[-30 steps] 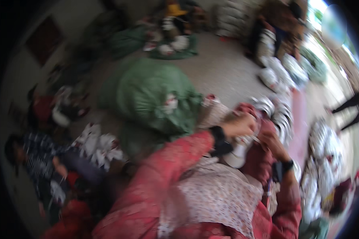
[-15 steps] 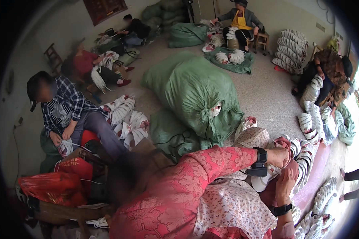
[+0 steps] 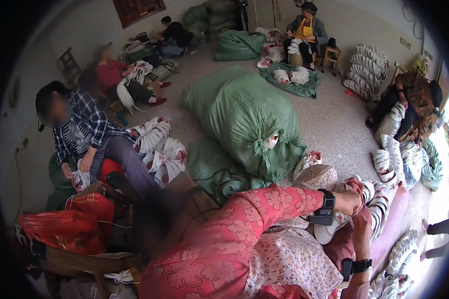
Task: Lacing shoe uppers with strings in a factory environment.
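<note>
I am holding my left fingers [image 3: 356, 204] curled beside stacked white shoe uppers [image 3: 381, 211], my right fingers [image 3: 360, 224] bent nearby; I cannot tell what either is grasping.

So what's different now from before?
The person in the yellow apron had one arm stretched out to the side; now that hand has come in toward the body. The camera wearer's left hand and right hand stayed close together beside the white curved pieces. The big green sack stayed put.
</note>
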### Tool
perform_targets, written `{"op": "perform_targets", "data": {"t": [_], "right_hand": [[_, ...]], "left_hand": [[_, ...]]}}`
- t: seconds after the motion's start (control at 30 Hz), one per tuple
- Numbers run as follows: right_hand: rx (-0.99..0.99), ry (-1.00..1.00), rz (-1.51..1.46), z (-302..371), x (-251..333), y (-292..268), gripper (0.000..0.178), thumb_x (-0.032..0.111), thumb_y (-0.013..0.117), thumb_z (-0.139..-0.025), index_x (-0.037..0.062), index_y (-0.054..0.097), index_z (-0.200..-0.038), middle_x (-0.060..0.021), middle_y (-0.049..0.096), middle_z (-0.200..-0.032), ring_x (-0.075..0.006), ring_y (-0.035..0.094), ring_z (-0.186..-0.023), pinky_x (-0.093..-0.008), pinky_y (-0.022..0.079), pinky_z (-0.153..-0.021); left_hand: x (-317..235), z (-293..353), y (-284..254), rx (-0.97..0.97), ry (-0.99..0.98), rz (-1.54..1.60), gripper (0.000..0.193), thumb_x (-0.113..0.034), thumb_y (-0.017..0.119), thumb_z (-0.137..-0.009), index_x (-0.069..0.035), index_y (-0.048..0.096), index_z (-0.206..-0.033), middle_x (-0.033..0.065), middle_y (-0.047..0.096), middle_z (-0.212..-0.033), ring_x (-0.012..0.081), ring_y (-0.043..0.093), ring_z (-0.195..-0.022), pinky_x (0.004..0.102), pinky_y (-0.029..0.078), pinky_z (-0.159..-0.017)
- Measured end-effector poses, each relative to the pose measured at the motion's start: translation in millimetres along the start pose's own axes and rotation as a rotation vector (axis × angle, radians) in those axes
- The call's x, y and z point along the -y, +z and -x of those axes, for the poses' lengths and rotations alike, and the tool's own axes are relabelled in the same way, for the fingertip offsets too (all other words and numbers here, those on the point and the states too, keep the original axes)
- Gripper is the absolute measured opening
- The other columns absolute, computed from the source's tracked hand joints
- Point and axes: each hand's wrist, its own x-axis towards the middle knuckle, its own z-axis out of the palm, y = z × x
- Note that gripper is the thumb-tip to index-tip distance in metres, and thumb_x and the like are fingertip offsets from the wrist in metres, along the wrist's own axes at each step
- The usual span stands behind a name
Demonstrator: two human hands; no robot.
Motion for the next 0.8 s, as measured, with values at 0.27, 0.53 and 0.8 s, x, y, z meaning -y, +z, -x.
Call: {"op": "perform_targets", "data": {"t": [0.27, 0.53, 0.8], "right_hand": [[0.169, 0.423, -0.847, -33.5, -5.0, -27.7, 0.05, 0.013, 0.059, -0.094, -0.0027, 0.043, -0.138, -0.0032, 0.062, -0.097, -0.0078, 0.056, -0.072, -0.0202, 0.046, -0.06], [0.029, 0.226, -0.473, -43.8, -6.3, -5.2, 0.036, 0.018, 0.053, -0.09, -0.0013, 0.063, -0.119, -0.0163, 0.063, -0.112, -0.0247, 0.06, -0.103, -0.0336, 0.045, -0.092], [-0.033, 0.2, -0.516, -37.4, -15.4, -0.5, 0.031, 0.006, 0.052, -0.086, -0.0022, 0.067, -0.112, -0.0076, 0.06, -0.094, -0.0126, 0.058, -0.083, -0.0254, 0.046, -0.072]], "left_hand": [[-8.6, 9.7, 7.9, -0.151, 0.047, -0.144, 0.011, -0.011, 0.064, -0.06, -0.002, 0.067, -0.066, 0.0209, 0.064, -0.074, 0.0366, 0.063, -0.077, 0.0446, 0.049, -0.073], [-18.2, 16.5, 8.1, -0.197, 0.229, -0.545, 0.006, -0.008, 0.061, -0.068, -0.003, 0.061, -0.072, 0.0138, 0.061, -0.08, 0.0305, 0.06, -0.08, 0.0396, 0.045, -0.08], [-28.5, 8.1, -9.3, 0.145, -0.027, -0.486, 0.015, -0.009, 0.061, -0.071, 0.002, 0.065, -0.081, 0.0182, 0.062, -0.087, 0.033, 0.062, -0.089, 0.0416, 0.049, -0.075]]}}
